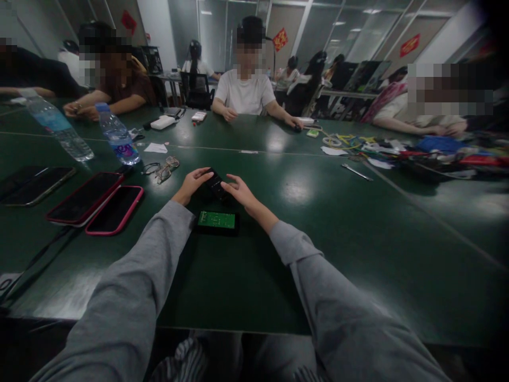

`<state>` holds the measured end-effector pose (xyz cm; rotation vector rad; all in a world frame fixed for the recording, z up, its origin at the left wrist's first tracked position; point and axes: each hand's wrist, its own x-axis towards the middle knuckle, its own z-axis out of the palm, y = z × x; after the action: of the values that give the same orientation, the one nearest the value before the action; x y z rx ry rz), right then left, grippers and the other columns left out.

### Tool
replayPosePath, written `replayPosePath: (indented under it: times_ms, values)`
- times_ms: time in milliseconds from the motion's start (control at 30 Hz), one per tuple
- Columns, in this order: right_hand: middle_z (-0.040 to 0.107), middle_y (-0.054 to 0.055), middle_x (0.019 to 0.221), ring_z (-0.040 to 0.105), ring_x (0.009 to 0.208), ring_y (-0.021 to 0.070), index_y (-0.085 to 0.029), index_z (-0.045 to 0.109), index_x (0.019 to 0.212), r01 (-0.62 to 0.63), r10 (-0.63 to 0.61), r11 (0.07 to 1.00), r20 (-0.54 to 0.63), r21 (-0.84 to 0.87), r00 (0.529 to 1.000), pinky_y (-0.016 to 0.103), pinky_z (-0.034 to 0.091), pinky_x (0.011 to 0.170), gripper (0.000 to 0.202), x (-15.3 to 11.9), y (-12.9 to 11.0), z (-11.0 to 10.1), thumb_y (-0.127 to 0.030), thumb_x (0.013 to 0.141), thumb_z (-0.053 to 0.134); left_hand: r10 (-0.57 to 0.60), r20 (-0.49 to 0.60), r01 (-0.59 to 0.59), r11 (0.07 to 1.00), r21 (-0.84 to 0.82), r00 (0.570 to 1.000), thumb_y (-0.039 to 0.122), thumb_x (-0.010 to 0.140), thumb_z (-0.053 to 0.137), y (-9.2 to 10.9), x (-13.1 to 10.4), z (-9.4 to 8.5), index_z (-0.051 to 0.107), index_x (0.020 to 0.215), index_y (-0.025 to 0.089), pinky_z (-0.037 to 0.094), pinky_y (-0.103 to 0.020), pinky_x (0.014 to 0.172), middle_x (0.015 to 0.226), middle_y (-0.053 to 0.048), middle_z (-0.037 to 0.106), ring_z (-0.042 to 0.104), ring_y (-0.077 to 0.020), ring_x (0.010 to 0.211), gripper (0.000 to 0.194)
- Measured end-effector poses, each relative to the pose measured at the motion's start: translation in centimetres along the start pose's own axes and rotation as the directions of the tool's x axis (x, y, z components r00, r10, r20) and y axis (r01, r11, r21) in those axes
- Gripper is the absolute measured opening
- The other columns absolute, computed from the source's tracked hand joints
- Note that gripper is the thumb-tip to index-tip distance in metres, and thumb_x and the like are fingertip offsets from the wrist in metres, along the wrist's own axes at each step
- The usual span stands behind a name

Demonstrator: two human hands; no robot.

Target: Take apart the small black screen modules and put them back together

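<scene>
My left hand (193,184) is closed on the upper left end of a small black rectangular case part (216,184), held tilted above the table. My right hand (243,195) has its thumb against the lower right side of that part, with the index finger held a little apart; its other fingers are mostly hidden. Just below both hands, a green circuit board (217,219) lies in a black shallow case (237,225) on the table. The exact kind of the held black part cannot be made out.
Phones (115,211) and water bottles (118,135) are on the left, with glasses (167,168) nearer the middle. Tweezers or a similar metal tool (357,172) lie on the right, before a heap of cables (401,151). Several people sit around the green table (338,228).
</scene>
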<state>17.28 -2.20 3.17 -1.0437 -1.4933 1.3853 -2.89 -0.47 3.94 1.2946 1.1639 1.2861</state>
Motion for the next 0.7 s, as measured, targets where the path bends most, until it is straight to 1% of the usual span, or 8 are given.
replayPosePath:
  times_ms: [67, 167, 267, 333, 400, 467, 567, 700]
  values:
    - [0.07, 0.007, 0.111, 0.068, 0.103, 0.0216, -0.023, 0.044, 0.138, -0.011, 0.011, 0.999, 0.01, 0.041, 1.0, 0.047, 0.05, 0.102, 0.073, 0.3, -0.1, 0.3, -0.052, 0.078, 0.073, 0.003, 0.01, -0.003, 1.0, -0.015, 1.0, 0.054, 0.064, 0.081, 0.1, -0.1, 0.0, 0.066, 0.119, 0.015, 0.052, -0.034, 0.086, 0.106, -0.009, 0.073, 0.068, -0.0207, 0.093, 0.07]
    - [0.069, 0.006, 0.109, 0.067, 0.104, 0.0217, -0.023, 0.048, 0.133, 0.008, -0.008, 0.997, -0.003, 0.075, 1.0, 0.046, 0.051, 0.102, 0.069, 0.4, 0.0, 0.0, -0.051, 0.076, 0.075, 0.011, 0.017, -0.01, 0.999, -0.04, 1.0, 0.055, 0.066, 0.08, 0.1, -0.1, 0.4, 0.065, 0.122, 0.016, 0.052, -0.033, 0.085, 0.106, -0.009, 0.072, 0.067, -0.0201, 0.092, 0.07]
    - [0.068, 0.008, 0.112, 0.067, 0.106, 0.0225, -0.022, 0.046, 0.133, 0.023, -0.019, 0.993, -0.042, 0.112, 0.999, 0.045, 0.051, 0.101, 0.072, 0.5, 0.4, -0.5, -0.053, 0.075, 0.074, 0.004, 0.016, -0.003, 0.997, -0.075, 1.0, 0.056, 0.07, 0.077, -0.2, 0.2, 1.0, 0.058, 0.13, 0.016, 0.052, -0.032, 0.083, 0.108, -0.01, 0.071, 0.067, -0.0202, 0.093, 0.075]
    - [0.067, 0.009, 0.115, 0.065, 0.109, 0.0228, -0.023, 0.044, 0.134, 0.034, -0.027, 0.994, -0.072, 0.108, 0.997, 0.045, 0.051, 0.102, 0.074, 0.7, 0.6, -0.7, -0.057, 0.075, 0.072, -0.014, 0.039, 0.017, 0.996, -0.091, 0.999, 0.055, 0.07, 0.079, -0.4, 0.3, 1.2, 0.051, 0.136, 0.016, 0.052, -0.033, 0.082, 0.11, -0.011, 0.069, 0.067, -0.0204, 0.094, 0.081]
    - [0.066, 0.01, 0.118, 0.064, 0.113, 0.0234, -0.023, 0.043, 0.134, 0.047, -0.038, 0.994, -0.099, 0.097, 0.994, 0.045, 0.051, 0.102, 0.076, 0.8, 0.8, -0.7, -0.06, 0.074, 0.07, -0.034, 0.088, 0.04, 0.996, -0.074, 0.996, 0.05, 0.067, 0.083, -0.5, 0.3, 1.4, 0.047, 0.139, 0.016, 0.051, -0.034, 0.083, 0.109, -0.012, 0.069, 0.067, -0.0213, 0.095, 0.088]
    - [0.065, 0.01, 0.119, 0.062, 0.116, 0.0243, -0.023, 0.043, 0.134, 0.055, -0.043, 0.994, -0.127, 0.097, 0.991, 0.045, 0.05, 0.103, 0.077, 1.0, 0.8, -0.8, -0.063, 0.073, 0.07, -0.05, 0.123, 0.053, 0.998, -0.021, 0.991, 0.046, 0.063, 0.087, -0.5, 0.3, 1.5, 0.045, 0.14, 0.015, 0.051, -0.036, 0.084, 0.106, -0.012, 0.069, 0.067, -0.022, 0.094, 0.093]
    - [0.066, 0.01, 0.115, 0.063, 0.114, 0.0247, -0.023, 0.045, 0.13, 0.056, -0.035, 0.99, -0.156, 0.132, 0.987, 0.045, 0.049, 0.104, 0.076, 1.0, 0.8, -0.8, -0.062, 0.071, 0.072, -0.061, 0.116, 0.056, 0.998, 0.042, 0.991, 0.042, 0.061, 0.088, -0.5, 0.2, 1.5, 0.045, 0.139, 0.013, 0.05, -0.037, 0.086, 0.1, -0.011, 0.07, 0.067, -0.0217, 0.091, 0.094]
    - [0.067, 0.007, 0.11, 0.065, 0.109, 0.0227, -0.022, 0.048, 0.124, 0.062, -0.031, 0.976, -0.15, 0.21, 0.988, 0.043, 0.049, 0.104, 0.071, 0.8, 0.7, -0.9, -0.055, 0.067, 0.078, -0.061, 0.107, 0.056, 0.997, 0.046, 0.992, 0.04, 0.061, 0.089, -0.5, 0.2, 1.4, 0.049, 0.136, 0.013, 0.051, -0.036, 0.084, 0.097, -0.009, 0.07, 0.067, -0.0208, 0.09, 0.089]
